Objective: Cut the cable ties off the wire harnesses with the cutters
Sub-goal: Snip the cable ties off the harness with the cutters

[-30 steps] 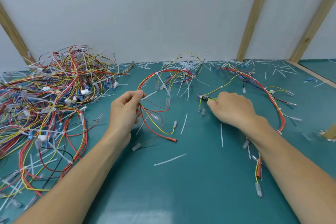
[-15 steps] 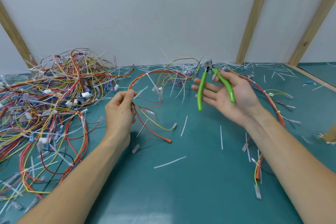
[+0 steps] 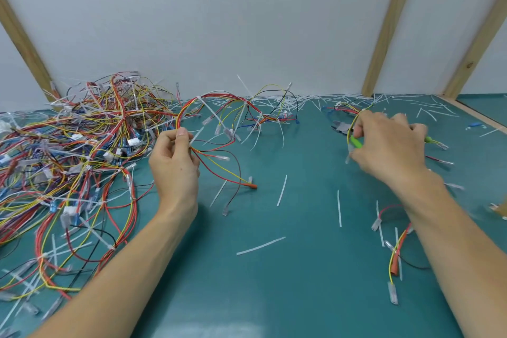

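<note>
We see the left hand (image 3: 175,164) raised a little above the teal-topped bench (image 3: 274,282), its thumb and fingers pinched together on a looped wire harness of red, yellow and dark wires (image 3: 216,107); the loop arches up and away from that hand toward the back wall, and its loose ends trail down to the bench surface, one finishing in an orange sleeved terminal (image 3: 252,186). A white plastic cable tie (image 3: 211,112) crosses the top of the loop, its long tail sticking out at an angle. The right hand (image 3: 389,148) is lower, palm down, near the far right part of the bench, with its fingers curled over the green-handled cutters (image 3: 355,141); the grey metal head of the tool pokes out to the left of the fingers, a bit of green grip shows beneath them, and another green tip shows past the knuckles. This hand is motion-blurred, so we cannot tell whether the tool is lifted or lying on the surface. A thin yellow wire (image 3: 351,125) curves just in front of those fingers. To the left lies a large tangled heap of multicoloured wire harnesses (image 3: 68,151) with white connectors. Short white cut tie strips (image 3: 260,245) are scattered over the bench, thickest along the back wall.
</note>
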A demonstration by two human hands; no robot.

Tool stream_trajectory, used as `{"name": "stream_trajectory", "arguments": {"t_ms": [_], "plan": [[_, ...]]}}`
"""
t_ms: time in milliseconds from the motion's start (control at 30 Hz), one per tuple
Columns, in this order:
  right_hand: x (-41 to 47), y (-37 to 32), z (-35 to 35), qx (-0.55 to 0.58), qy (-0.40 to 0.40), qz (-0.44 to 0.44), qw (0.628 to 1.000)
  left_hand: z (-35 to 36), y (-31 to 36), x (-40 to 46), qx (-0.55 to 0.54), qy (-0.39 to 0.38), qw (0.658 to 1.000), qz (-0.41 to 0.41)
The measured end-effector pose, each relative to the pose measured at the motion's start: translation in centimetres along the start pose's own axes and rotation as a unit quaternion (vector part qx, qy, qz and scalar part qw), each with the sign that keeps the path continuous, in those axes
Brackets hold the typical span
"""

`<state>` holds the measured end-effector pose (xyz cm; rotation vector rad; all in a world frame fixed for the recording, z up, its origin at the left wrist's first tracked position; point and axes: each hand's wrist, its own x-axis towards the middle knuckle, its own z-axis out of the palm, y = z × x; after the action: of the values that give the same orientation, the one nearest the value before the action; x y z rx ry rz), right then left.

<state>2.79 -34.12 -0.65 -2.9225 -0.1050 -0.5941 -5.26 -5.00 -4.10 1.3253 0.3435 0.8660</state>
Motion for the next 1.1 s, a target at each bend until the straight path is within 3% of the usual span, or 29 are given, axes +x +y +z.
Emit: {"name": "stream_trajectory", "arguments": {"t_ms": [100,167,267,367,467,500,567,600,667,733,767,867,900,1000,1033,1100], "plan": [[0.7,0.7,0.3,0.048,0.042,0.046,0.997,-0.2,0.1,0.0,-0.005,0.01,1.0,0.006],[1.1,0.6,0.5,0.139,0.134,0.057,0.98,-0.3,0.2,0.1,-0.007,0.016,1.0,0.018],[0.5,-1.1,0.6,0.315,0.215,-0.03,0.924,-0.1,0.3,0.0,-0.008,-0.003,1.0,0.018],[-1.4,-4.5,0.8,0.454,0.14,-0.081,0.876,0.2,0.3,-0.4,0.002,-0.068,0.998,0.0],[-2.8,-6.6,1.0,0.513,-0.038,-0.069,0.855,0.5,0.3,-0.9,0.046,-0.142,0.989,-0.003],[-3.1,-6.9,0.8,0.566,-0.139,-0.049,0.811,0.6,0.3,-1.1,0.055,-0.158,0.986,-0.001],[-3.6,-7.3,0.1,0.668,-0.352,0.015,0.655,0.7,0.3,-1.2,0.054,-0.174,0.983,-0.004],[-3.8,-7.3,-0.3,0.7,-0.413,0.036,0.581,0.7,0.2,-1.2,0.047,-0.178,0.983,-0.011],[-3.8,-6.9,-0.8,0.755,-0.439,0.051,0.484,0.7,0.1,-1.2,0.039,-0.174,0.984,-0.028],[-3.5,-6.5,-1.1,0.795,-0.413,0.054,0.44,0.6,0.1,-1.1,0.039,-0.159,0.986,-0.039],[-3.4,-6.5,-1.3,0.802,-0.394,0.048,0.446,0.5,0.2,-1.1,0.036,-0.157,0.986,-0.045],[-3.7,-6.6,-1.0,0.787,-0.339,0.01,0.515,0.5,0.4,-1.3,0.019,-0.196,0.978,-0.073],[-3.9,-6.9,-0.7,0.771,-0.323,-0.006,0.549,0.5,0.5,-1.4,0.019,-0.225,0.971,-0.081],[-5.0,-8.1,0.0,0.669,-0.232,-0.07,0.702,0.6,0.6,-2.0,0.047,-0.303,0.948,-0.085],[-5.4,-8.6,0.2,0.643,-0.206,-0.085,0.733,0.7,0.6,-2.2,0.053,-0.318,0.943,-0.083],[-6.0,-9.2,0.7,0.632,-0.173,-0.083,0.751,0.8,0.5,-2.4,0.054,-0.333,0.939,-0.074]]}}
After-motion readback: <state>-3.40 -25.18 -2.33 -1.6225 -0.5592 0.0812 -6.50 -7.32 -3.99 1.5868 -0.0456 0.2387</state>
